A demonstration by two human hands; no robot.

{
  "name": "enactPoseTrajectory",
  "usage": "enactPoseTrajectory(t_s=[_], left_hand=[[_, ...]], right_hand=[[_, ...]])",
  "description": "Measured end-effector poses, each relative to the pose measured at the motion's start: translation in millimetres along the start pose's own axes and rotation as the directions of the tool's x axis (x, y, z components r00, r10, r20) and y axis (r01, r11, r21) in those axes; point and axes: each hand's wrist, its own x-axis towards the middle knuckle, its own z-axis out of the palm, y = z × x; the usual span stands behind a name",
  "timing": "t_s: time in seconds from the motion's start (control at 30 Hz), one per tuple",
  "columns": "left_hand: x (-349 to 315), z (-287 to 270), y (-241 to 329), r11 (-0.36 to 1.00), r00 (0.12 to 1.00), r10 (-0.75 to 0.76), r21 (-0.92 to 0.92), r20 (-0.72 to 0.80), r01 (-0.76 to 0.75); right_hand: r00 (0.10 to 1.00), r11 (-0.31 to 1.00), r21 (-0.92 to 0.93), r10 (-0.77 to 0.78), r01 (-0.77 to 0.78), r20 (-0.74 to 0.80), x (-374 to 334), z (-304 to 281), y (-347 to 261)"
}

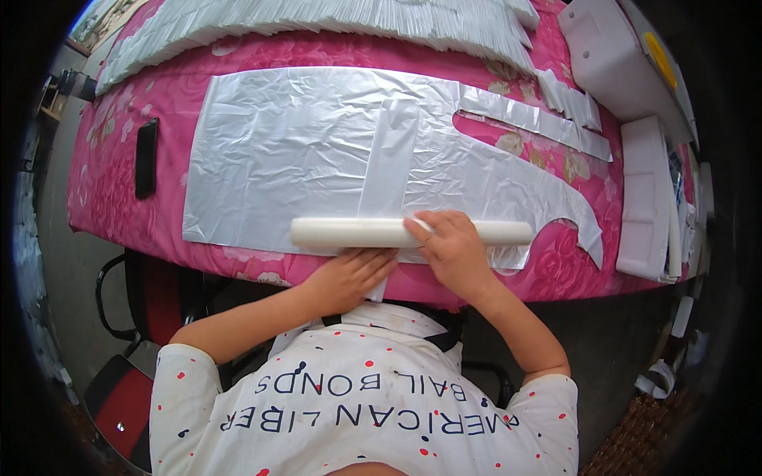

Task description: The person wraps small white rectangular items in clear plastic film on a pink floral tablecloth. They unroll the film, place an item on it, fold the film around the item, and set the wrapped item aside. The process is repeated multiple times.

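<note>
A thin white plastic apron [278,151] lies spread on the table, with curved cut-outs and narrow strap-like ends at its right. Across its middle runs a narrow folded white plastic strip [390,151], reaching toward me under a smooth white tube [341,232]. The tube lies crosswise near the table's front edge. My right hand [454,252] is closed over the tube right of its middle. Just on the near side of the tube, my left hand [355,275] rests flat with fingers stretched out, on the near end of the strip; its fingertips come close to the tube.
A pink flowered cloth [262,51] covers the table. Stacked folded white plastic [333,17] fills the far side. A black bar-shaped object [147,159] lies at left, white foam boxes [643,198] stand at right. Red-and-black chairs [131,404] are at lower left.
</note>
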Motion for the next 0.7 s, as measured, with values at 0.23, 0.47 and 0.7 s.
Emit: enactPoseTrajectory(t_s=[0.23, 0.47, 0.7], left_hand=[[-5, 15, 17, 0.988, 0.996, -0.048, 0.145, -0.072, 0.058], [-10, 2, 7, 0.99, 0.996, 0.054, 0.131, -0.066, -0.045], [-26, -6, -13, 0.981, 0.983, 0.151, -0.109, -0.101, -0.161]], right_hand=[[0.991, 0.996, -0.054, -0.08, 0.075, -0.106, 55, 15, 27], [0.982, 0.997, -0.079, -0.034, 0.019, -0.185, 127, 13, 87], [0.983, 0.985, 0.007, -0.174, 0.175, -0.061, 89, 9, 55]])
